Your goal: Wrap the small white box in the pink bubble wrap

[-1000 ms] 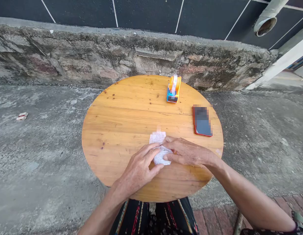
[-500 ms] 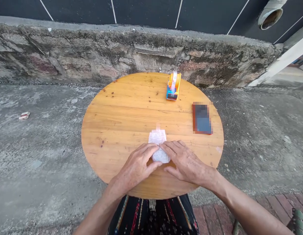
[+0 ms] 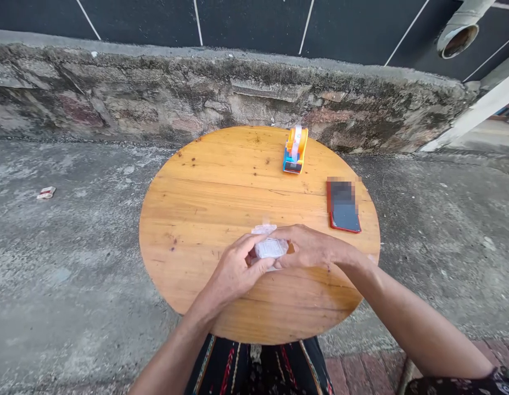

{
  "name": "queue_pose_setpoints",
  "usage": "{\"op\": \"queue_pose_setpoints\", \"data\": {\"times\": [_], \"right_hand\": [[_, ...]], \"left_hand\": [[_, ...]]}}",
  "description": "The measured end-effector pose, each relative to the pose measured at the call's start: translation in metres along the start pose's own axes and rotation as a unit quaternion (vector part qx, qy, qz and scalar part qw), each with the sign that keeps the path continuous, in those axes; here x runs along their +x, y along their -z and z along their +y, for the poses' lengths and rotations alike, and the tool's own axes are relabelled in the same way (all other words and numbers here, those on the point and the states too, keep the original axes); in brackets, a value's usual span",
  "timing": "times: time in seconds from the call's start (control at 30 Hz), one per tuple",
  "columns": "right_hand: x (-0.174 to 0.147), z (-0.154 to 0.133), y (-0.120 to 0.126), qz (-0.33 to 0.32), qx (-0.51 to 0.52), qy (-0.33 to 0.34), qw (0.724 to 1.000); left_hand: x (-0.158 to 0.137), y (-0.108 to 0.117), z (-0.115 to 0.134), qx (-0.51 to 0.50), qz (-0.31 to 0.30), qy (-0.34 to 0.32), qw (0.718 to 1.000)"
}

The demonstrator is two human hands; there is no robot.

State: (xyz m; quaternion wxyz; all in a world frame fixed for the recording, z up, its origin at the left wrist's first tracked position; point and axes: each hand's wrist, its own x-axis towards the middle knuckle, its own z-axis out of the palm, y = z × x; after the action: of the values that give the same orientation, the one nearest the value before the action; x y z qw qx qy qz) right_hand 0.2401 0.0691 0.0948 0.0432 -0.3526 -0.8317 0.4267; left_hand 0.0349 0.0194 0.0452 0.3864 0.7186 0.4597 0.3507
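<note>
A small bundle in whitish, see-through wrap [image 3: 271,248], which looks like bubble wrap, is between my hands near the table's front. My left hand [image 3: 240,266] grips its left side, thumb along the near edge and fingers curled behind. Around its right side closes my right hand [image 3: 307,247], fingers over the far edge and thumb at the near one. A loose end of the wrap sticks out beyond my fingers, with a faint clear strip at its tip. What lies inside the wrap I cannot make out.
On the round wooden table [image 3: 205,192], a yellow and blue tape dispenser [image 3: 294,151] stands at the back. A phone in a red case [image 3: 345,211] lies at the right. Behind runs a low stone wall [image 3: 167,99]; a small crumpled pack [image 3: 46,193] lies on the ground.
Both hands have closed in on the bundle and its near part is now turned over toward the far end. Less of the loose wrap shows. The view has shifted slightly.
</note>
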Motion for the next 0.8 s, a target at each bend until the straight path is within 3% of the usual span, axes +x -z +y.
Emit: {"op": "queue_pose_setpoints", "data": {"times": [0.13, 0.27, 0.4, 0.57, 0.7, 0.8], "right_hand": [[0.014, 0.008, 0.008, -0.052, 0.049, -0.041, 0.997], [0.010, 0.006, -0.002, 0.041, -0.066, -0.034, 0.996], [0.002, 0.003, -0.015, 0.134, -0.163, -0.033, 0.977], [-0.002, 0.002, -0.025, 0.159, -0.151, -0.037, 0.975], [-0.007, -0.001, -0.034, 0.171, -0.135, -0.053, 0.975], [-0.011, -0.004, -0.044, 0.191, -0.161, -0.075, 0.965]], "left_hand": [[0.015, 0.008, -0.007, -0.081, -0.039, 0.070, 0.993], [0.020, 0.013, -0.011, -0.097, -0.051, 0.080, 0.991], [0.020, 0.012, -0.010, -0.071, -0.053, 0.070, 0.994], [0.020, 0.012, -0.008, 0.006, -0.038, 0.043, 0.998], [0.019, 0.013, -0.007, 0.006, -0.066, 0.038, 0.997], [0.016, 0.011, -0.005, 0.002, -0.048, 0.056, 0.997]]}}
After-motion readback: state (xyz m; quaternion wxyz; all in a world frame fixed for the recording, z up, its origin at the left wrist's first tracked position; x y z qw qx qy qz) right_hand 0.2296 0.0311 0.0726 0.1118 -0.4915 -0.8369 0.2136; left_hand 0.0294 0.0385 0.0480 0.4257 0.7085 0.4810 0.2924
